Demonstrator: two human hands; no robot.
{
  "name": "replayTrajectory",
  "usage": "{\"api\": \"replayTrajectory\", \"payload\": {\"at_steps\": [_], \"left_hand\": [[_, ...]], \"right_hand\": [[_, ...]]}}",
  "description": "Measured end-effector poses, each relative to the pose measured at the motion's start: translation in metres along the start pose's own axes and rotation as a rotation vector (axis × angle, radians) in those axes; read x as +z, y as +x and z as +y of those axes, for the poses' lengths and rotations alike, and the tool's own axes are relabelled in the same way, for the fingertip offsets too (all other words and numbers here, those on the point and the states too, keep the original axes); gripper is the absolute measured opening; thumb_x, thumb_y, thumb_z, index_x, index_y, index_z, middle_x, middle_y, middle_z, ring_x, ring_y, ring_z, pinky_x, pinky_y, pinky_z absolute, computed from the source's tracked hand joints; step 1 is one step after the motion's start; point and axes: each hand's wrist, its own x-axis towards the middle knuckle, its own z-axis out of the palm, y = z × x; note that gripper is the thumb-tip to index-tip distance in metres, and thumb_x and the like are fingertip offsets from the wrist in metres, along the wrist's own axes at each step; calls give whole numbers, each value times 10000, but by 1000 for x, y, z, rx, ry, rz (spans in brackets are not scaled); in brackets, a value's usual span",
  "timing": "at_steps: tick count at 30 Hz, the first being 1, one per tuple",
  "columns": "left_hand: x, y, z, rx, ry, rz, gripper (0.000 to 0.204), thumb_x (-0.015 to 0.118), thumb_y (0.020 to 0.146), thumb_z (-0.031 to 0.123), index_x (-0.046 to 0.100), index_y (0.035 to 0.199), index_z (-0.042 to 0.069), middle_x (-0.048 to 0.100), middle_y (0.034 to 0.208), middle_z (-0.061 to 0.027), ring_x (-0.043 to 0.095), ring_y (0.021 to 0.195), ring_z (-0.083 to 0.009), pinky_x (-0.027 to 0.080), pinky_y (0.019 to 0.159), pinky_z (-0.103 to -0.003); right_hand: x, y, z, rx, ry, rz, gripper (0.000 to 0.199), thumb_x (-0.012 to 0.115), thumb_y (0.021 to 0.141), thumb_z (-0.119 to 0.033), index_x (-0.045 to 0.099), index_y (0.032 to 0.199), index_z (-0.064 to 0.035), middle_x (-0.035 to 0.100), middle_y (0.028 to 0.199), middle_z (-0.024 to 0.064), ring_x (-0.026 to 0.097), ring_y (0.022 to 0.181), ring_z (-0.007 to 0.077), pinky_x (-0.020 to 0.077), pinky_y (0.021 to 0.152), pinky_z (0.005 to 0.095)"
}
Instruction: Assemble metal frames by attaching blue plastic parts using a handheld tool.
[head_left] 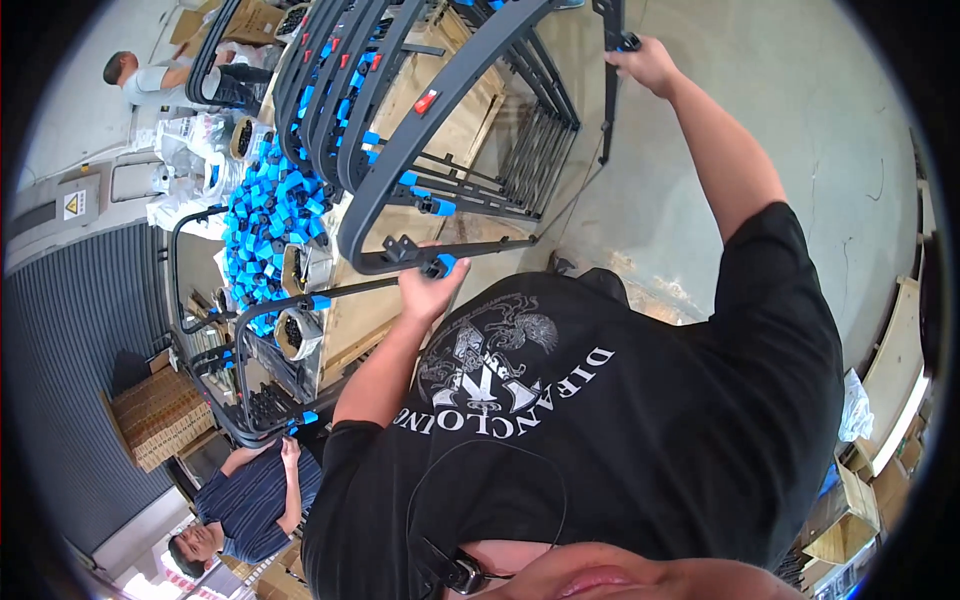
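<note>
In front of me is a large black bent-tube metal frame [388,165] with a small red piece [427,101] on its side; its upper part runs out of view. My left hand [428,290] is closed round the near lower bar, close to a black bracket [401,248] and a blue-and-black fitting [437,267]. With my arm stretched out, my right hand [648,68] grips the far-right leg [611,95] at a black knob [628,42]. A thin bar [570,205] runs between the two sides.
Several similar black frames [325,110] stand in a row on a pale wooden bench [365,315]. Beside them lies a heap of blue parts [270,230]. One co-worker [255,500] handles a frame at lower left; another person [160,85] is at upper left. Slatted stacks [165,415] stand near a grey shutter.
</note>
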Motion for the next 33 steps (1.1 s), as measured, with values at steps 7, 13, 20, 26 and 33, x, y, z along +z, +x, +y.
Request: {"api": "replayTrajectory", "payload": {"at_steps": [7, 13, 20, 26, 33], "left_hand": [[60, 43, -17, -61, -61, 71, 517, 917, 728, 314, 615, 1004, -3, 636, 895, -68, 614, 830, -206, 523, 812, -352], [81, 40, -9, 23, 139, 61, 527, 887, 758, 351, 624, 1056, 5, 656, 937, -122, 642, 881, -278, 516, 834, -372], [95, 49, -6, -44, 261, 108, 550, 850, 756, 463, 665, 1026, 21, 696, 914, -167, 677, 863, -370, 531, 794, -430], [88, 70, -3, -252, 195, 57, 483, 843, 745, 480, 722, 896, 37, 729, 889, -188, 700, 864, -374, 531, 775, -441], [19, 16, -37, -362, 553, -121, 537, 754, 778, 567, 743, 851, 36, 737, 825, -165, 716, 824, -357, 553, 807, -446]], "right_hand": [[24, 99, -1, 72, -313, 236, 496, 807, 765, -263, 683, 1157, 16, 719, 998, 165, 682, 952, 282, 522, 849, 385], [42, 132, 6, 29, -397, 106, 442, 792, 797, -266, 696, 1167, -43, 720, 994, 153, 680, 961, 269, 518, 855, 387], [50, 160, -6, -13, -430, 67, 474, 782, 825, -274, 674, 1235, -63, 720, 1042, 161, 679, 971, 280, 516, 836, 397], [28, 166, 26, -637, 407, -220, 349, 537, 801, -36, 690, 1114, -35, 745, 994, 171, 690, 927, 329, 520, 833, 401], [109, 43, 36, 30, 267, 402, 664, 679, 908, -308, 458, 1472, -36, 644, 1308, 184, 632, 1165, 263, 499, 972, 364]]}}
